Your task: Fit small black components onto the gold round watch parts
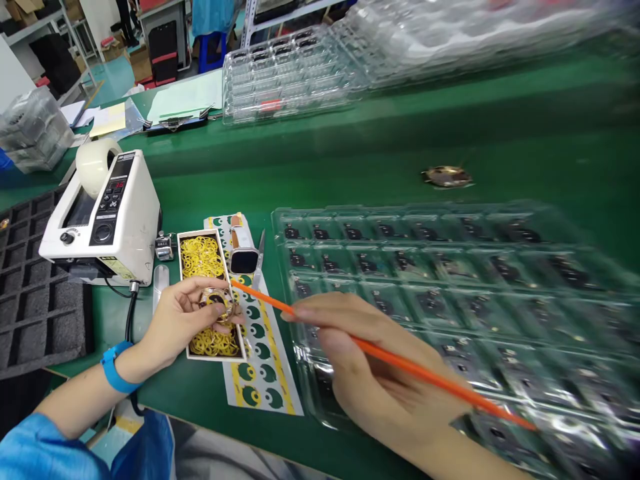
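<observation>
My left hand [193, 310] pinches a round, gold-rimmed part like a watch case [216, 301] between thumb and fingers. It is held over a white box [182, 248] of yellow rings [203, 257]. My right hand [380, 363] grips a thin orange stick [415, 367] like a pen. The stick's tip is close to the right side of the round part; I cannot tell whether they touch. Beneath the box lies a sheet of yellow and white stickers [273, 353] with cut-outs. Metal tweezers [260, 260] rest beside a small box-shaped item with a dark face [244, 259].
A clear compartment tray [287, 327] of dark parts spreads under and beyond my right hand. A white tape dispenser [135, 207] and a black foam tray [65, 320] stand at left. Another metal part [447, 176] lies farther back. Clear trays [295, 73] and a clipboard [185, 107] line the back.
</observation>
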Available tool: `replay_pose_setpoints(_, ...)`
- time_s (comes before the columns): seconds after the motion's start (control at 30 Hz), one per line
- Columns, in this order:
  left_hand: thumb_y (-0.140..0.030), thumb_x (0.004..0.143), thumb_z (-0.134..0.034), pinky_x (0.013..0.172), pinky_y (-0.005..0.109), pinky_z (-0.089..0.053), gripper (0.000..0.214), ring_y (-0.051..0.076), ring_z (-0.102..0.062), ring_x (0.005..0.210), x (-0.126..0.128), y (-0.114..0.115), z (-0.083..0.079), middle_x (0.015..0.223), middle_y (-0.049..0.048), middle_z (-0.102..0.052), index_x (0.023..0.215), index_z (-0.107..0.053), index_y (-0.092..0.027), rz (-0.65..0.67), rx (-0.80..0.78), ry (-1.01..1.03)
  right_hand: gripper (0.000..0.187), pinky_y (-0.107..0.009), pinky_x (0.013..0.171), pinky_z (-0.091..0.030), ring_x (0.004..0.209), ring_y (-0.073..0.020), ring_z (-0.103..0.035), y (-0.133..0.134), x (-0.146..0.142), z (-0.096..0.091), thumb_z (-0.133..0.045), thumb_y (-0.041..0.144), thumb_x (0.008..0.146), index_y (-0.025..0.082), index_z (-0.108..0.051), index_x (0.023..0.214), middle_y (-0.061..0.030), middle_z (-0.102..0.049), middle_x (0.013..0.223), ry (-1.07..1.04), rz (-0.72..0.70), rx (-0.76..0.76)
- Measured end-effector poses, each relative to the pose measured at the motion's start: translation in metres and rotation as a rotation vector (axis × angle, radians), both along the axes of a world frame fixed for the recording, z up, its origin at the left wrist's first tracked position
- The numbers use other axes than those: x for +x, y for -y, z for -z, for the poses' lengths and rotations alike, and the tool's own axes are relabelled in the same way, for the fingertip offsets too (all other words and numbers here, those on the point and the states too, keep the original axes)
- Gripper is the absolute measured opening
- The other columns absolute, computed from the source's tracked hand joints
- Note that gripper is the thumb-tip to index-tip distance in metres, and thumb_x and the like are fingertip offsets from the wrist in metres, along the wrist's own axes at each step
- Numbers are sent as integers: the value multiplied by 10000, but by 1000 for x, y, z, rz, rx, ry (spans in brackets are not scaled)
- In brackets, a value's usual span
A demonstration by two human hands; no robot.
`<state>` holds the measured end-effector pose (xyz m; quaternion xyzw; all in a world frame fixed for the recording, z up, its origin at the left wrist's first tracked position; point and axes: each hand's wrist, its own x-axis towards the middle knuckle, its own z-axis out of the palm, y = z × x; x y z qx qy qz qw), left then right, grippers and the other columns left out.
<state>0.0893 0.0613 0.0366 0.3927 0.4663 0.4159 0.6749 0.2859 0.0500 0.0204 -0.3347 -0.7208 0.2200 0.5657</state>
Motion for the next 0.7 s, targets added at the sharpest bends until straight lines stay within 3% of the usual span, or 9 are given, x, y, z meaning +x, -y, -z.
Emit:
replay_pose_setpoints(0.17,-137,671,-712,380,147,-441,173,120,-659,510,3,1,-1,694,-9,-654,820,-627,-162,7,41,-82,277,-385,579,-507,669,-224,-612,1,-4,5,-362,200,966,228,-601,828,-63,-597,707,-41,83,-72)
replay_pose_setpoints(0.3,-168,708,-676,341,137,-363,113,84,-577,418,5,2,-3,587,-28,-613,800,-611,-165,-48,68,-172,258,-315,547,-499,645,-186,-613,4,-10,-1,-337,166,972,227,-531,813,-42,-583,698,124,-30,46)
replay_pose_setpoints(0.37,-209,738,-668,372,160,-411,110,90,-578,433,7,4,-3,611,-23,-616,831,-627,-168,-49,92,-170,217,-261,483,-465,568,-153,-595,5,-16,-1,-361,118,957,219,-540,885,-14,-579,649,229,-48,94)
replay_pose_setpoints(0.47,-195,743,-667,503,214,-516,186,130,-644,572,10,8,-2,748,12,-673,929,-662,-181,-31,142,-189,152,-218,446,-434,511,-122,-580,3,-25,4,-457,96,921,194,-570,952,0,-617,649,319,69,123)
replay_pose_setpoints(0.57,-128,734,-639,614,240,-550,363,160,-671,716,13,15,0,913,48,-714,1090,-654,-201,5,198,-253,89,-205,447,-435,527,-118,-592,-1,-28,10,-506,125,914,166,-584,899,-17,-633,665,376,188,135)
replay_pose_setpoints(0.7,-94,778,-564,773,261,-560,485,203,-673,946,14,23,7,1185,100,-666,1252,-584,-194,61,264,-322,98,-233,520,-480,602,-144,-625,-4,-28,11,-512,124,911,144,-591,857,-44,-651,703,396,224,134)
